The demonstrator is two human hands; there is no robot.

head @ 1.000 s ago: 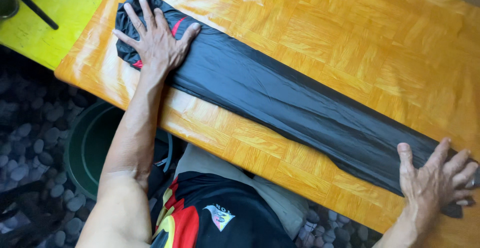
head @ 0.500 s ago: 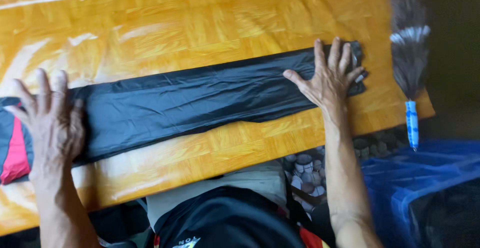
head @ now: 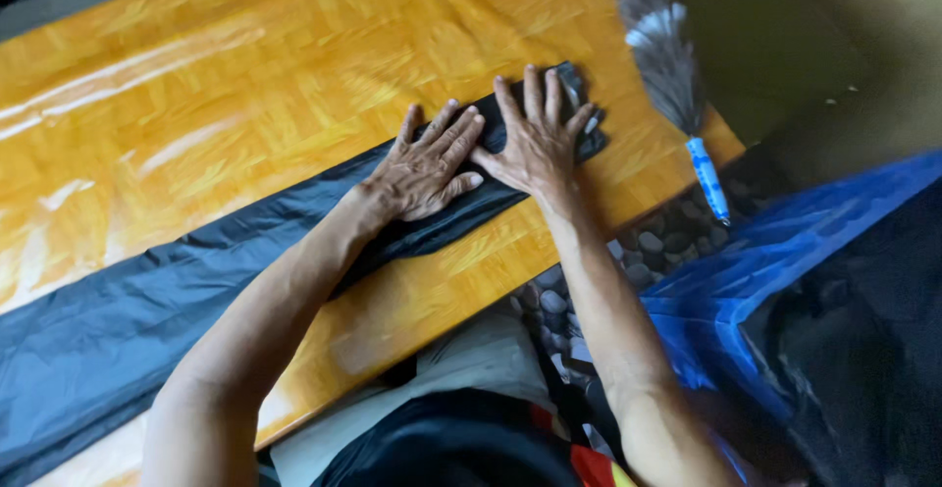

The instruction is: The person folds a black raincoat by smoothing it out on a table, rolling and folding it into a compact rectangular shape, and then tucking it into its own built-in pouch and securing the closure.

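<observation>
Black bag [head: 118,330] under both hands, feather duster [head: 667,65] beside

The bag [head: 128,320] is black and glossy; the table [head: 245,85] — orange-yellow parquet pattern; the duster [head: 667,55] — grey-and-white feathers, blue handle; right, a blue sheet [head: 785,252].

Glossy orange wood table [head: 245,104] — pebble floor [head: 653,252] — dim room.

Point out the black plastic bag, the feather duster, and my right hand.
black plastic bag [head: 108,335], head view, on the folded strip's middle.
feather duster [head: 662,51], head view, on the grey feathers.
right hand [head: 535,144], head view, on the back of the hand.
</observation>
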